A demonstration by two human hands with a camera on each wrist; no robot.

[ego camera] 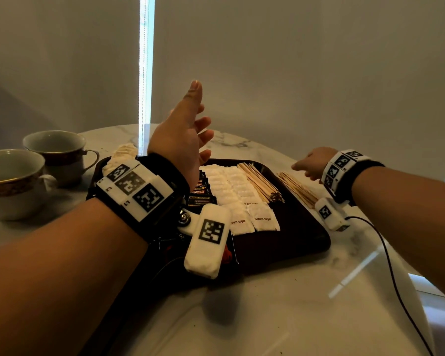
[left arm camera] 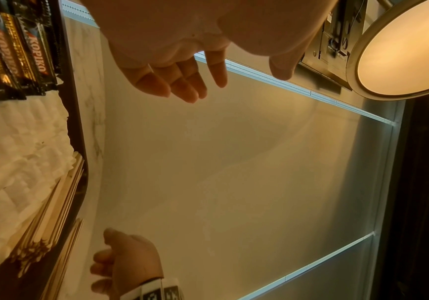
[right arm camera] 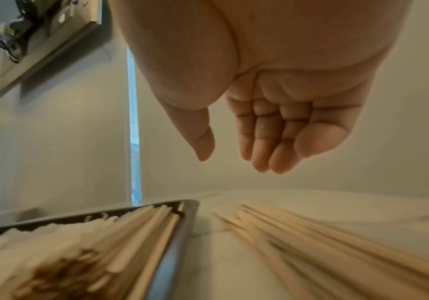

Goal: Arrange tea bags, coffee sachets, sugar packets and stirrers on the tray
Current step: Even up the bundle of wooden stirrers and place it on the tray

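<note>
A dark tray (ego camera: 293, 227) lies on the marble table. It holds tea bags (ego camera: 123, 152) at its back left, dark Kopiko coffee sachets (ego camera: 199, 188), white sugar packets (ego camera: 231, 186) and a row of wooden stirrers (ego camera: 260, 182). More stirrers (ego camera: 297, 187) lie loose on the table just right of the tray. My left hand (ego camera: 199, 111) is raised above the tray, fingers spread, holding nothing. My right hand (ego camera: 303, 167) hovers over the far end of the loose stirrers (right arm camera: 323, 243), fingers relaxed and empty (right arm camera: 231, 160).
Two gold-rimmed cups (ego camera: 54, 147) (ego camera: 10, 176) stand left of the tray. A black cable (ego camera: 385, 253) runs from my right wrist across the table. The table's rounded edge falls away at the right, and a wall stands close behind.
</note>
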